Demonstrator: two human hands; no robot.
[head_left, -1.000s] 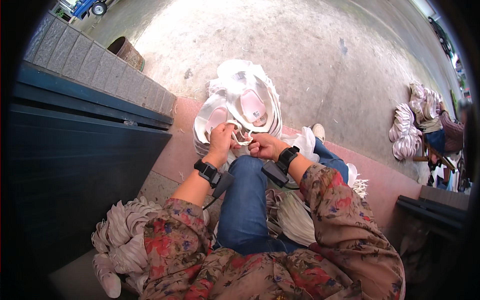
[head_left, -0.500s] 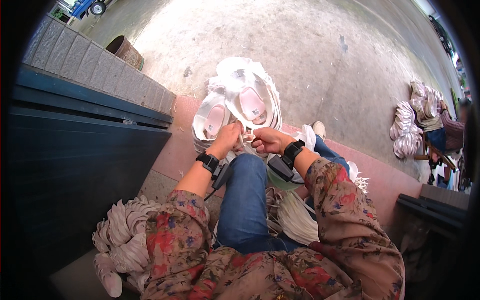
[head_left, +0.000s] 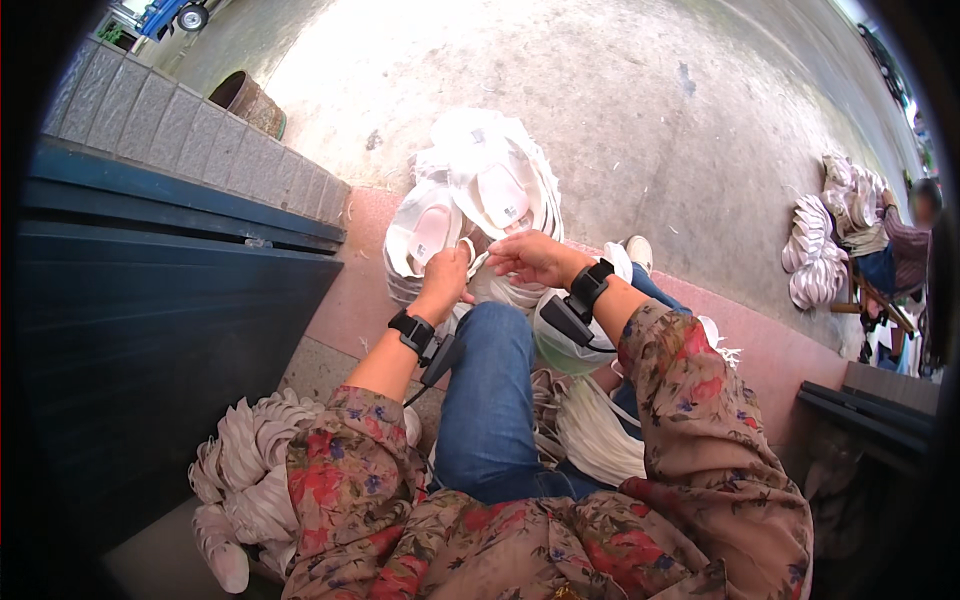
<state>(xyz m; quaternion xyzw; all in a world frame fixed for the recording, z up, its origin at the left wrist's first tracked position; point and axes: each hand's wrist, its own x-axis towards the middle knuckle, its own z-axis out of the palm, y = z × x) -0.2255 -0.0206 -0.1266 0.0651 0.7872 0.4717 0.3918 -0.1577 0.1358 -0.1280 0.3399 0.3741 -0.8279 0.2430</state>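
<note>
A person in blue jeans [head_left: 487, 400] sits with both hands above the near edge of a pile of white shoe parts [head_left: 546, 205] with pink insoles [head_left: 502, 197]. The left hand [head_left: 442, 285] pinches a thin white strip [head_left: 471, 248], which curves up beside the pile. The right hand [head_left: 535, 259] is just beside it, fingers loosely bent; whether they grip anything cannot be told. White laces [head_left: 598, 430] hang in a bundle beside the thigh.
</note>
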